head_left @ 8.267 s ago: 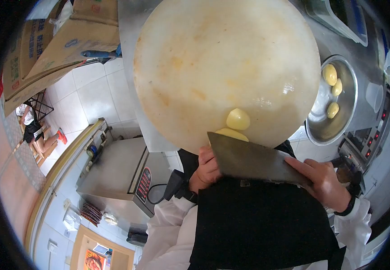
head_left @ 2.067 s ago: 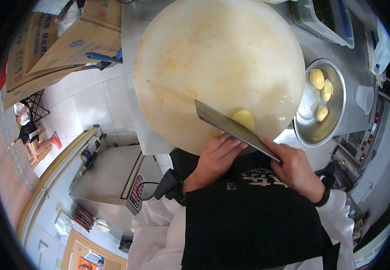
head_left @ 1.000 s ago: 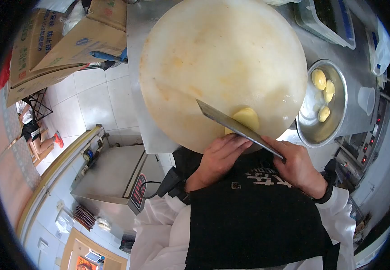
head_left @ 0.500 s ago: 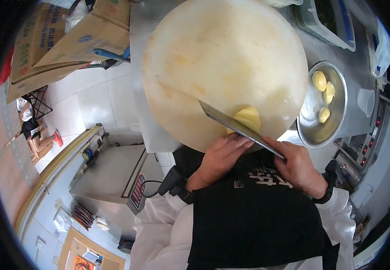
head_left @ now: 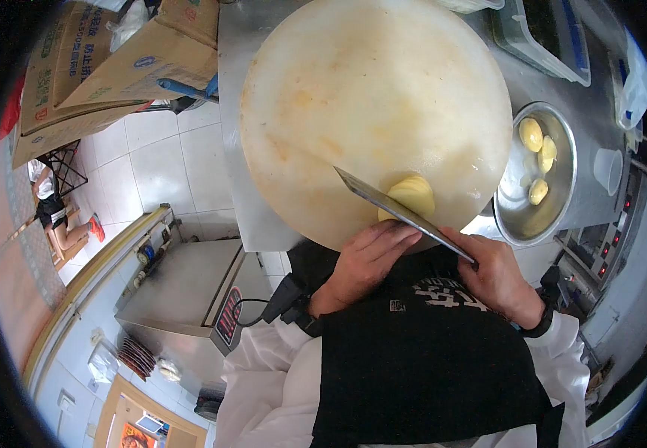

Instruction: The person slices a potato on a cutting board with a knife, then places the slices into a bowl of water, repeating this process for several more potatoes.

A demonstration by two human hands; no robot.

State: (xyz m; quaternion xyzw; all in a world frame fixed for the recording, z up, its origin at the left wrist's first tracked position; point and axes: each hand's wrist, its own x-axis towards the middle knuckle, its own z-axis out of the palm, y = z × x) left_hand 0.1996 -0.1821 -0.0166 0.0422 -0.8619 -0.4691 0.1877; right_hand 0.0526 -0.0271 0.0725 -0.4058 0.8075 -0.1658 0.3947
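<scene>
Nearest: black apron [head_left: 428,358], white sleeves. L hand [head_left: 368,254] sits at the near edge of the round chopping board [head_left: 353,89], fingers curled and pressed together, knuckles against the near face of the cleaver [head_left: 394,209]. Whatever it holds under them is hidden. R hand [head_left: 496,276] is closed round the cleaver's handle end; the handle itself is covered.

Blade's long axis runs diagonal, from near-right at the R hand to far-left at the tip. Peeled potato [head_left: 411,196] lies touching the blade's far side, just beyond the L fingertips, so the L hand is the nearer one. It looks part-sliced, but can't tell for sure.

Further right on the steel bench [head_left: 234,112]: metal bowl [head_left: 514,231] w/ three peeled potatoes [head_left: 530,134]. Far left: cardboard boxes [head_left: 114,67].
</scene>
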